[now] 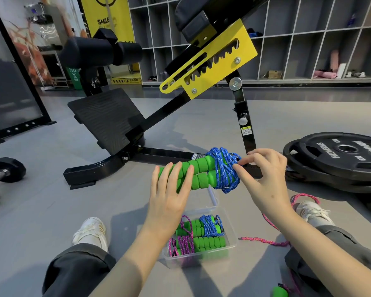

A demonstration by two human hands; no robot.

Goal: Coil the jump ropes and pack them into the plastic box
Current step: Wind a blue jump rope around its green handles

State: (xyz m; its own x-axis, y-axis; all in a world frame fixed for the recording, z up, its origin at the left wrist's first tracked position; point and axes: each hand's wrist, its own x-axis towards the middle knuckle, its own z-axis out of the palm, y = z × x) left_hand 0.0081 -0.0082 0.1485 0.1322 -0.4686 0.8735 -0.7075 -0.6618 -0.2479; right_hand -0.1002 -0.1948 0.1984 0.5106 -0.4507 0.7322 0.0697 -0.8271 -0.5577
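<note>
My left hand (169, 189) grips the two green foam handles (199, 173) of a blue jump rope, held side by side above the box. The blue cord (224, 170) is wound in a bundle round the handles' right ends. My right hand (263, 179) pinches that cord with thumb and fingertips. On the floor between my legs stands the clear plastic box (212, 202), holding coiled ropes with green handles, one blue (210, 225) and one pink (183, 243). A loose pink rope (263, 241) trails over the floor by my right leg, with a green handle (280, 292) at the bottom edge.
A black and yellow exercise bench (210, 58) stands just beyond my hands, its base bar (159, 155) across the floor. Stacked weight plates (341, 155) lie at right, a dumbbell (2, 174) at left. My shoes (90, 232) flank the box. Grey shelving lines the back wall.
</note>
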